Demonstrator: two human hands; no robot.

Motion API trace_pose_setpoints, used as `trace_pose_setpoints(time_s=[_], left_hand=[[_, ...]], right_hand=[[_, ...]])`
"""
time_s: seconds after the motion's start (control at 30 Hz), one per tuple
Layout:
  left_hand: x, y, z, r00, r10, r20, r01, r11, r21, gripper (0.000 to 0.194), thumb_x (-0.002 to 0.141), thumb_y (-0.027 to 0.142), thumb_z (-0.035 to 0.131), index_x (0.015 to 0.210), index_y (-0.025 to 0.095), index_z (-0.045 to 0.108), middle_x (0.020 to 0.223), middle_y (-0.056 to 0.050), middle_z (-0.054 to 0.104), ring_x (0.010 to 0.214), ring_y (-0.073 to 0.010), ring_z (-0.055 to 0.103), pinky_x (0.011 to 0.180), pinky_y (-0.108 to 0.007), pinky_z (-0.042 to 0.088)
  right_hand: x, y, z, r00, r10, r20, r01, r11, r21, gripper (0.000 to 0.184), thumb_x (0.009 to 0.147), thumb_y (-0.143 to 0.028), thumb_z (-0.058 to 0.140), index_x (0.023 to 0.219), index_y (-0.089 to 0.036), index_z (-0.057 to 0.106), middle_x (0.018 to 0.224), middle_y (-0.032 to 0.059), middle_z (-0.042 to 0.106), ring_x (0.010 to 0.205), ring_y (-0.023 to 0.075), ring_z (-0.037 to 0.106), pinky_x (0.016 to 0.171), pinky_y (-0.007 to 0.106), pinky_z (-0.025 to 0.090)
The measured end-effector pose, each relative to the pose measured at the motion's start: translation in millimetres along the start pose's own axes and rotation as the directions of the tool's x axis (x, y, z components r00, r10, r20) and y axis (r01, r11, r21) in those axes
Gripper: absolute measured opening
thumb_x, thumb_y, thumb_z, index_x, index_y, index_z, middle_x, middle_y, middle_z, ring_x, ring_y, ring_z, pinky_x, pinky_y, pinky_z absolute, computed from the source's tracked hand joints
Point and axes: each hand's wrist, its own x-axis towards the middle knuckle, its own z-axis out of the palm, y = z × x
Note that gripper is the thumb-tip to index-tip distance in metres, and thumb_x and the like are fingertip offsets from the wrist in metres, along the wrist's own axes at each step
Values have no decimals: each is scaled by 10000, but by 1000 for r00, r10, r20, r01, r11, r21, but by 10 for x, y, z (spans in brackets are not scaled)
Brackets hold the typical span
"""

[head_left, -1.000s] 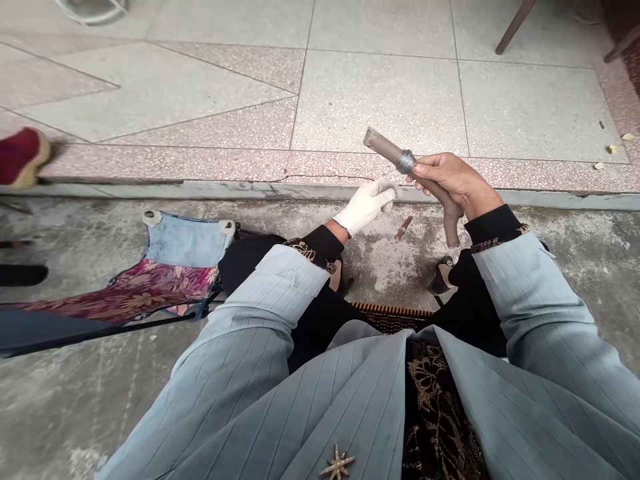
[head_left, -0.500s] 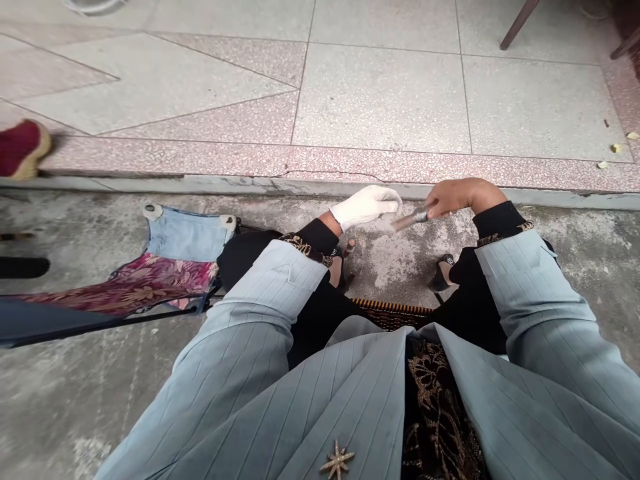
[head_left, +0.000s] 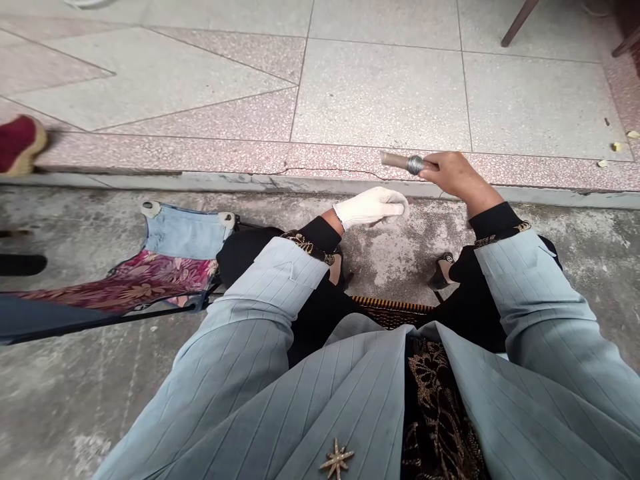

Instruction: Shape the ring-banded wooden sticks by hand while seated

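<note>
My right hand (head_left: pixel 453 175), bare, is closed round one end of a short brown stick (head_left: pixel 395 159) held nearly level above the step's edge. Silvery wire (head_left: pixel 415 165) is wound in a thick coil on the stick, right beside my fingers. Lower and to the left, my left hand (head_left: pixel 373 206) wears a white knitted glove. Its fingers are curled together, and a pale blurred patch shows at the fingertips. What they pinch, if anything, cannot be made out. The two hands are apart.
A low tiled step (head_left: pixel 380 93) runs across in front of me, above rough concrete (head_left: pixel 395 257). To my left stands a folding chair (head_left: pixel 165 280) with a patterned seat. Another person's red shoe (head_left: pixel 20 143) rests at the step's left. A furniture leg (head_left: pixel 519 23) stands at the back right.
My right hand has lifted the stick up and away from my left hand, turning it nearly level. My left hand has shifted slightly right and stays curled.
</note>
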Motion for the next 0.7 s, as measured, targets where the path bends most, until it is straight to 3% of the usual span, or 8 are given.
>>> trace_pose_setpoints(time_s=[0.07,0.13,0.23,0.3,0.43,0.53,0.6,0.7], left_hand=[[-20,31,-36,999,-15,-28,17,997,78,194,835,315,623,890,160,727,633,-5,589,438,-69,464,434,-201,364],[-21,16,-77,998,-3,-67,10,995,103,185,817,299,633,873,148,724,657,-10,606,460,-67,476,452,-199,374],[-22,-32,-128,998,9,-62,-6,999,39,183,806,288,654,858,123,713,702,-37,639,527,-79,518,511,-207,417],[-35,-42,-156,999,7,-39,-8,1000,-13,204,807,298,660,869,109,707,751,-62,666,596,-102,564,573,-225,457],[-51,-52,-203,993,54,102,-60,997,58,300,802,335,652,1011,126,702,963,-84,715,790,-152,635,747,-274,502],[-10,-133,-186,964,44,261,-111,962,251,437,770,329,665,1186,193,664,1073,-50,716,886,-179,649,813,-283,490],[33,-210,-141,972,9,236,-99,921,376,480,769,312,646,1237,208,645,1067,-34,722,896,-191,653,818,-280,480],[75,-286,-64,987,27,158,-86,920,382,503,791,306,608,1281,192,620,1143,-47,716,967,-203,650,850,-278,471]], right_hand=[[17,45,-10,988,44,147,-17,983,-182,159,744,-312,762,708,-163,719,680,75,633,762,225,586,658,335,394],[8,71,-66,911,113,397,-8,967,-256,174,696,-329,806,660,-179,725,650,61,638,693,198,577,631,328,395],[-38,71,-175,702,59,710,-1,997,-82,219,670,-396,828,747,-199,772,670,16,672,619,135,557,608,291,415],[-80,45,-229,656,-93,749,-22,990,142,274,684,-430,813,834,-202,788,709,-2,690,622,109,558,614,267,435],[-159,-34,-240,782,-359,509,37,843,536,334,681,-400,823,915,-165,780,727,1,693,622,99,557,581,239,445],[-192,-91,-187,883,-388,264,96,700,707,333,710,-417,812,902,-148,764,720,15,675,617,110,559,549,238,447],[-200,-121,-149,913,-371,173,115,639,761,354,719,-464,802,876,-150,755,700,21,656,617,123,564,537,247,456],[-202,-147,-105,916,-368,160,108,612,784,390,682,-512,820,834,-161,742,674,22,640,611,139,568,526,263,475]])
